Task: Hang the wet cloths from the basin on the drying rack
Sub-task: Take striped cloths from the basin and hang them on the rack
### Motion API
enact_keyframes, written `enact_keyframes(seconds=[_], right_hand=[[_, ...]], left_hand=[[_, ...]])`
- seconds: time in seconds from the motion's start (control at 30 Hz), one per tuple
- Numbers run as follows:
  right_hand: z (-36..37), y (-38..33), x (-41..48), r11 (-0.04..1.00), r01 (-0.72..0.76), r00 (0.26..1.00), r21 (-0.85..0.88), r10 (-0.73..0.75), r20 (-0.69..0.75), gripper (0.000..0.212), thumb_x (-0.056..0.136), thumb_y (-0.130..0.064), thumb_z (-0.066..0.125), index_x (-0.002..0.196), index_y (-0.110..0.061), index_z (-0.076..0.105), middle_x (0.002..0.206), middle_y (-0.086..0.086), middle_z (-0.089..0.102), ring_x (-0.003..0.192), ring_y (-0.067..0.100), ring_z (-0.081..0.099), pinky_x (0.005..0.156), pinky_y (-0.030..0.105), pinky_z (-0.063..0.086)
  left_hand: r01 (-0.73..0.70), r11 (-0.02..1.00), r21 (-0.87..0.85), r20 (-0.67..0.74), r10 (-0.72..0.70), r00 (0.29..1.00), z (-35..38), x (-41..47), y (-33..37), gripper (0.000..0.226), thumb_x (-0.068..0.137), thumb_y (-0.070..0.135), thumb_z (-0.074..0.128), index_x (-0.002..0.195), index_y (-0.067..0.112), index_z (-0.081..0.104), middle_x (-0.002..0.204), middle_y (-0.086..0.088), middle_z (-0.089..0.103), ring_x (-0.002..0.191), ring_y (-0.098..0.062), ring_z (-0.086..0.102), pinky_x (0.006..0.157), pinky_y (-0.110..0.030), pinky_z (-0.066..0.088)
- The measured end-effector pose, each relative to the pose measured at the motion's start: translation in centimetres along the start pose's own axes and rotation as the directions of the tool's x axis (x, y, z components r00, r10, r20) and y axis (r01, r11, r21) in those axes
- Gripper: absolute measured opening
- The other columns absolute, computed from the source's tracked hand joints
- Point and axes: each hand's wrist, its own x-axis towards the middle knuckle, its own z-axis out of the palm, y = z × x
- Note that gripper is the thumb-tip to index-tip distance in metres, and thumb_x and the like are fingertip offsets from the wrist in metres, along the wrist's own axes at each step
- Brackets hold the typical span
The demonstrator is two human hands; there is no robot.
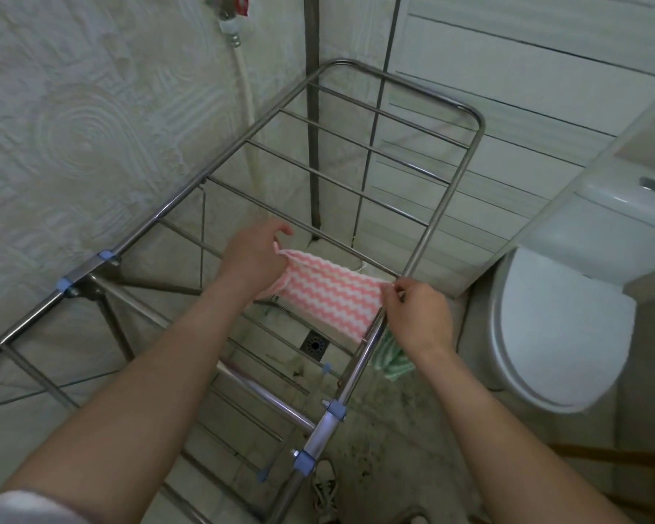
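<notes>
Head view: I stand over the metal drying rack (441, 206), which is unfolded in the corner of a tiled room, its rungs running across between two side rails. My left hand (256, 255) is curled closed on the left top corner of the pink-and-white zigzag cloth (329, 296). My right hand (418, 315) pinches the cloth's right top corner between thumb and forefinger, just beside the rack's right rail. The pink cloth is stretched flat between both hands over the near rungs, its lower right corner reaching the right rail; I cannot tell whether it rests on a rung or is held just above. A green-and-white cloth (392, 359) hangs at the outer side of the right rail, directly under my right wrist. A floor drain (314, 345) shows through the rungs below the pink cloth. A white toilet (556, 334), lid down, stands to the right of the rack. A white hose (248, 104) runs down the textured wall behind the rack.
</notes>
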Motion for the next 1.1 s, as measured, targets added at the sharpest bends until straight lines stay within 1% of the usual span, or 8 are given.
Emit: enact_keyframes(seconds=[0.13,0.23,0.33,0.47,0.67,0.87,1.03,1.1], right_hand=[[0.8,0.1,0.3,1.000,-0.005,1.000,-0.024,0.004,-0.028,0.028,0.096,-0.037,0.048,0.096,-0.017,0.068,0.074,0.007,0.068,0.073,0.028,0.066,0.056,0.027,0.039],[0.3,0.3,-0.2,0.999,0.026,0.999,0.019,-0.026,-0.048,0.031,0.094,-0.037,0.052,0.119,-0.020,0.061,0.064,-0.003,0.062,0.064,0.019,0.062,0.055,0.026,0.038],[-0.3,0.1,-1.3,0.975,0.222,0.964,0.005,-0.220,0.149,0.027,0.093,-0.040,0.056,0.114,-0.026,0.065,0.059,-0.011,0.054,0.053,0.005,0.053,0.050,0.023,0.038],[-0.2,-0.9,-2.3,0.903,0.396,0.871,-0.167,-0.312,0.379,0.027,0.091,-0.047,0.056,0.107,-0.030,0.069,0.074,-0.011,0.059,0.063,0.010,0.057,0.051,0.021,0.041],[0.3,-0.7,-2.2,0.905,0.354,0.900,-0.235,-0.261,0.349,0.022,0.095,-0.034,0.054,0.095,-0.022,0.073,0.088,-0.003,0.073,0.075,0.016,0.066,0.067,0.031,0.056],[0.5,-0.5,-2.4,0.934,0.287,0.927,-0.215,-0.213,0.310,0.027,0.095,-0.035,0.049,0.087,-0.022,0.070,0.074,-0.002,0.069,0.058,0.016,0.064,0.057,0.032,0.057],[0.1,-0.6,-3.0,0.933,0.281,0.907,-0.225,-0.181,0.381,0.035,0.091,-0.053,0.051,0.102,-0.027,0.071,0.080,-0.006,0.072,0.064,0.010,0.067,0.058,0.028,0.058],[-0.9,-1.1,-3.2,0.974,0.198,0.914,-0.107,-0.145,0.379,0.033,0.092,-0.049,0.053,0.109,-0.026,0.069,0.087,-0.004,0.073,0.067,0.009,0.067,0.060,0.022,0.056]], left_hand=[[0.052,0.985,-0.164,0.021,-0.049,0.999,-0.8,0.1,0.2,0.061,0.077,0.014,0.072,0.128,0.036,0.048,0.101,0.005,0.058,0.092,-0.012,0.054,0.078,-0.025,0.041],[0.081,0.973,-0.218,-0.042,-0.092,0.995,-2.3,-0.8,-0.6,0.034,0.078,0.016,0.073,0.108,0.030,0.065,0.094,0.009,0.064,0.085,-0.003,0.057,0.073,-0.019,0.041],[0.082,0.992,-0.100,0.092,-0.072,0.993,-2.5,-2.5,-1.8,0.009,0.080,0.022,0.073,0.086,0.029,0.072,0.083,0.012,0.067,0.075,0.006,0.057,0.061,-0.008,0.038],[0.141,0.984,-0.105,0.181,-0.120,0.976,-0.6,-4.0,-3.5,0.017,0.080,0.033,0.072,0.098,0.035,0.071,0.089,0.010,0.065,0.077,-0.001,0.058,0.067,-0.018,0.043],[0.107,0.994,-0.035,0.154,-0.100,0.983,0.8,-2.7,-4.2,0.013,0.085,0.029,0.067,0.097,0.029,0.074,0.095,0.007,0.072,0.089,-0.011,0.065,0.081,-0.026,0.047],[0.051,0.993,0.110,0.111,-0.063,0.992,0.8,-2.1,-3.6,0.014,0.086,0.033,0.064,0.095,0.026,0.072,0.095,0.001,0.072,0.086,-0.017,0.064,0.079,-0.033,0.052],[0.128,0.991,-0.045,0.079,-0.125,0.989,-0.1,-3.2,-3.0,0.005,0.084,0.030,0.066,0.086,0.035,0.064,0.091,0.008,0.066,0.082,-0.009,0.058,0.073,-0.025,0.042],[0.183,0.946,-0.266,0.126,-0.154,0.980,-2.0,-4.5,-2.7,0.017,0.082,0.018,0.068,0.089,0.034,0.065,0.090,0.009,0.065,0.080,-0.008,0.059,0.071,-0.023,0.045]])
